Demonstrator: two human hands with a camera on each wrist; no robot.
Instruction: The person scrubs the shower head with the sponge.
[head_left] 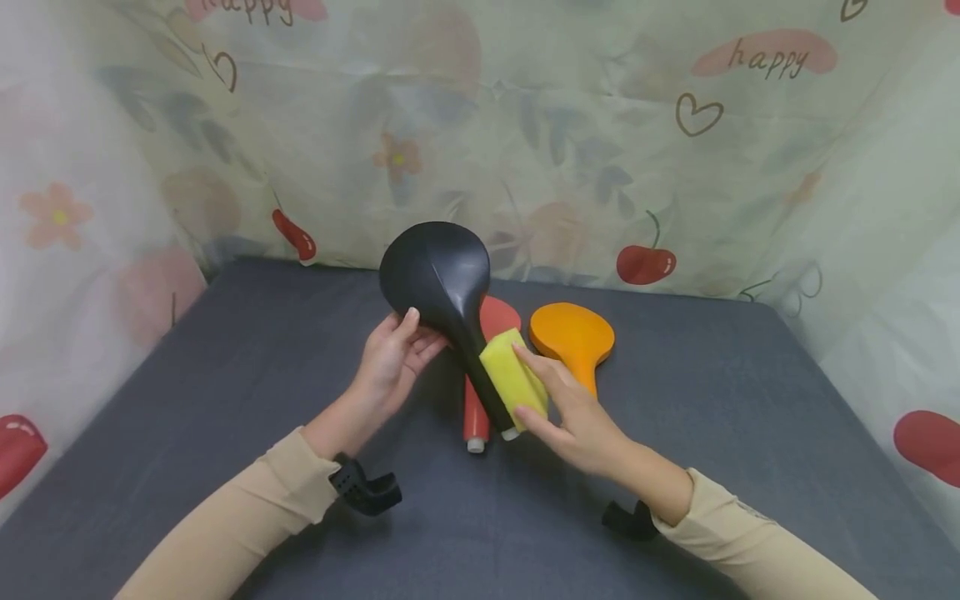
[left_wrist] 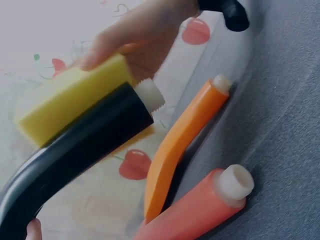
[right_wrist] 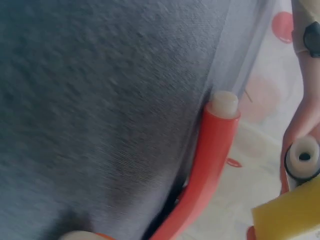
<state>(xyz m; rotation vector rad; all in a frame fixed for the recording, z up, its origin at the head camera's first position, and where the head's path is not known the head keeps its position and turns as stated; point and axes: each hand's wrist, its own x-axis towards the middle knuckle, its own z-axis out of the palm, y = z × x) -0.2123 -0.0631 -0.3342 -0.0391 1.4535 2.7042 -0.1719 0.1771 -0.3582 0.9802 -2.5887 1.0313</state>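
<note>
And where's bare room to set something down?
Bare gray tabletop lies left of the left hand, right of the orange shower head, and nearer, between the beige sleeves. The middle is crowded: black shower head, yellow sponge, right hand, and red shower head beneath.

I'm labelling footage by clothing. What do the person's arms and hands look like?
The left sleeve and right sleeve are beige and long. A black wrist strap shows by each cuff. The left hand and right hand wear no gloves.

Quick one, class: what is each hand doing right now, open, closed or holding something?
Left hand: holding the black shower head by its wide end.
Right hand: holding the yellow sponge against the handle.
</note>
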